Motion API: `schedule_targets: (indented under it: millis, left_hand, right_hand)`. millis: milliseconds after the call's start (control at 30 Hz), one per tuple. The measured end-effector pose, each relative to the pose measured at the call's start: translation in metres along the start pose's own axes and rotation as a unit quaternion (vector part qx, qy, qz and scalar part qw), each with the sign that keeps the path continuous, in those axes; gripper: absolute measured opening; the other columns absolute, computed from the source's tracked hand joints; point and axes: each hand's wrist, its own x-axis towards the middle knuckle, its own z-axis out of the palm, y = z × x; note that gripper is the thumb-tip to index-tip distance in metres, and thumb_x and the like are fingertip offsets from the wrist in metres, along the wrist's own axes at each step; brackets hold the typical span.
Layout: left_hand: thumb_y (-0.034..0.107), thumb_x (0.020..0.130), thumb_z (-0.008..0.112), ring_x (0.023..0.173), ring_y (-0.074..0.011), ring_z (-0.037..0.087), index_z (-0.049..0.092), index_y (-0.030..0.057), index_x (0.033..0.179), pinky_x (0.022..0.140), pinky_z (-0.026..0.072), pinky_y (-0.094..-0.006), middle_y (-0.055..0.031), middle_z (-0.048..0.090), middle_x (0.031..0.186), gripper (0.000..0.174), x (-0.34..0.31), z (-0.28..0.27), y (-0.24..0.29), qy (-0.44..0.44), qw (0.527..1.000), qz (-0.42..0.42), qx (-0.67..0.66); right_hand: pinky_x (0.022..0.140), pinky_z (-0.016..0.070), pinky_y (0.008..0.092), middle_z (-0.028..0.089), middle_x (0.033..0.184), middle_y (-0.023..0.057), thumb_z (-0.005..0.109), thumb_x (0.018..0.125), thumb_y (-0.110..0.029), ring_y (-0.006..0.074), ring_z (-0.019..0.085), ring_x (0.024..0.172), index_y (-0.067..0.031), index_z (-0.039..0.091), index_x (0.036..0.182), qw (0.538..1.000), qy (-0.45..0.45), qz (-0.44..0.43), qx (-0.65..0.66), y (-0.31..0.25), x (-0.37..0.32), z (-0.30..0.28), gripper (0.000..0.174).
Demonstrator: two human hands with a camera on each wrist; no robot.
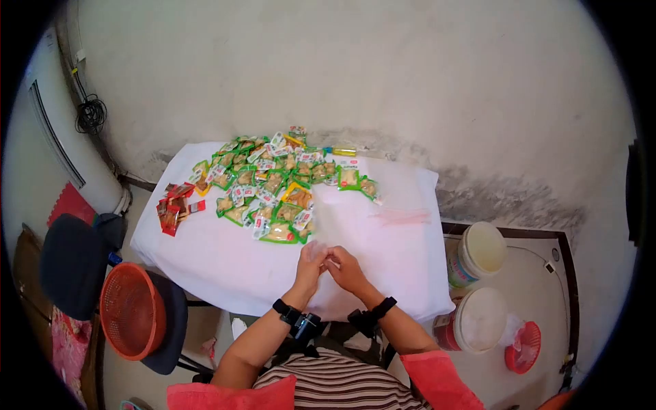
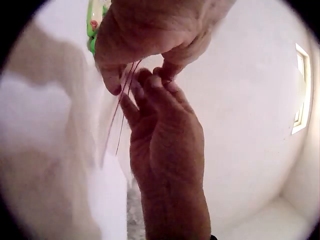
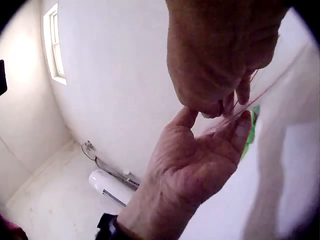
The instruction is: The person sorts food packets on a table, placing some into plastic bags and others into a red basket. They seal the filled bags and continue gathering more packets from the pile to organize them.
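Note:
Fingertips close together, my left hand (image 1: 309, 268) and right hand (image 1: 348, 272) work over the front of the white-covered table (image 1: 225, 253). Both pinch a thin clear plastic bag, whose red edge lines (image 2: 120, 102) run away from the fingers in the left wrist view. From the right wrist, the same red lines (image 3: 272, 86) pass between the two hands. The bag's outline hardly shows against the white cloth. Just beyond the hands lies a spread of small green-and-clear snack packets (image 1: 277, 181).
Red snack packets (image 1: 176, 207) lie at the table's left. More clear red-lined bags (image 1: 403, 216) lie flat at the right. An orange basket (image 1: 133, 311) sits on a chair to the left; two buckets (image 1: 482, 318) and a red basket (image 1: 525, 347) stand at the right.

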Motion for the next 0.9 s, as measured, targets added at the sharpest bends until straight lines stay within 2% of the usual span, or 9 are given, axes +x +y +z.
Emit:
schedule_targets:
  millis: [100, 200, 267, 433, 567, 667, 733, 867, 900]
  left_hand:
    - [0.016, 0.093, 0.052, 0.094, -0.0165, 0.060, 0.045, 0.0074, 0.124, 0.075, 0.0496, -0.0281, -0.0068, 0.060, 0.111, 0.033, 0.016, -0.032, -0.026, 0.026, 0.999, -0.027, 0.001]
    - [0.016, 0.094, 0.051, 0.087, -0.0145, 0.062, 0.052, 0.0083, 0.115, 0.070, 0.0504, -0.0269, -0.0046, 0.062, 0.104, 0.023, 0.012, -0.049, -0.036, 0.068, 0.997, -0.042, 0.021]
    - [0.014, 0.094, 0.050, 0.079, -0.0118, 0.063, 0.056, 0.0081, 0.109, 0.061, 0.0499, -0.0227, -0.0024, 0.065, 0.095, 0.017, 0.014, -0.050, -0.032, 0.086, 0.995, -0.043, 0.030]
    - [0.015, 0.092, 0.052, 0.069, -0.0087, 0.060, 0.057, 0.0061, 0.107, 0.055, 0.0479, -0.0203, -0.0024, 0.064, 0.088, 0.018, 0.016, -0.054, -0.036, 0.091, 0.991, -0.038, 0.085]
    - [0.015, 0.091, 0.053, 0.061, -0.0078, 0.056, 0.056, 0.0034, 0.108, 0.052, 0.0460, -0.0201, -0.0025, 0.062, 0.082, 0.020, 0.026, -0.065, -0.048, 0.097, 0.989, 0.002, 0.113]
    - [0.015, 0.092, 0.051, 0.060, -0.0088, 0.056, 0.053, 0.0022, 0.114, 0.050, 0.0444, -0.0203, -0.0032, 0.062, 0.081, 0.025, 0.017, -0.055, -0.035, 0.093, 0.983, -0.009, 0.160]
    - [0.015, 0.093, 0.048, 0.061, -0.0096, 0.058, 0.050, 0.0024, 0.119, 0.050, 0.0444, -0.0205, -0.0046, 0.063, 0.085, 0.029, 0.017, -0.061, -0.040, 0.082, 0.986, -0.002, 0.147]
    - [0.013, 0.096, 0.041, 0.067, -0.0120, 0.062, 0.039, 0.0048, 0.134, 0.052, 0.0463, -0.0211, -0.0090, 0.064, 0.096, 0.039, 0.007, -0.055, -0.032, 0.048, 0.992, 0.004, 0.120]
    - [0.013, 0.096, 0.041, 0.067, -0.0120, 0.062, 0.039, 0.0048, 0.134, 0.052, 0.0463, -0.0211, -0.0090, 0.064, 0.096, 0.039, 0.008, -0.054, -0.033, 0.045, 0.992, 0.003, 0.118]
  right_hand:
    - [0.080, 0.0480, 0.0324, 0.057, 0.103, 0.0137, 0.057, 0.081, 0.001, 0.0237, 0.058, 0.095, -0.0032, 0.055, 0.105, 0.996, -0.010, 0.063, -0.059, -0.006, -0.021, -0.004, 0.025]
    - [0.083, 0.0464, 0.0402, 0.057, 0.105, 0.0118, 0.064, 0.073, -0.003, 0.0313, 0.052, 0.101, -0.0072, 0.056, 0.108, 0.963, 0.048, -0.034, -0.264, 0.005, -0.028, -0.018, 0.036]
    - [0.081, 0.0468, 0.0394, 0.057, 0.104, 0.0111, 0.065, 0.073, -0.005, 0.0303, 0.053, 0.099, -0.0075, 0.058, 0.106, 0.952, 0.020, -0.018, -0.305, 0.011, -0.031, -0.031, 0.034]
    - [0.072, 0.0467, 0.0391, 0.057, 0.097, 0.0084, 0.069, 0.072, -0.009, 0.0278, 0.054, 0.090, -0.0080, 0.061, 0.094, 0.935, -0.053, -0.011, -0.351, 0.033, -0.032, -0.045, 0.024]
    - [0.071, 0.0466, 0.0392, 0.057, 0.097, 0.0091, 0.069, 0.072, -0.011, 0.0281, 0.054, 0.087, -0.0073, 0.061, 0.090, 0.930, -0.054, -0.021, -0.362, 0.031, -0.026, -0.047, 0.021]
    - [0.072, 0.0468, 0.0396, 0.057, 0.096, 0.0103, 0.072, 0.071, -0.016, 0.0296, 0.055, 0.085, -0.0075, 0.059, 0.098, 0.935, -0.021, -0.026, -0.352, 0.027, -0.028, -0.047, 0.031]
    - [0.071, 0.0470, 0.0413, 0.057, 0.097, 0.0115, 0.075, 0.067, -0.022, 0.0313, 0.055, 0.087, -0.0071, 0.055, 0.107, 0.919, 0.119, 0.057, -0.370, 0.028, -0.032, -0.045, 0.048]
    - [0.070, 0.0474, 0.0422, 0.057, 0.094, 0.0125, 0.076, 0.066, -0.021, 0.0310, 0.057, 0.085, -0.0064, 0.049, 0.117, 0.891, 0.068, 0.177, -0.413, 0.039, -0.042, -0.044, 0.060]
    - [0.070, 0.0479, 0.0421, 0.057, 0.100, 0.0153, 0.074, 0.068, -0.020, 0.0319, 0.058, 0.085, -0.0055, 0.048, 0.120, 0.907, 0.050, 0.259, -0.327, 0.035, -0.039, -0.042, 0.060]
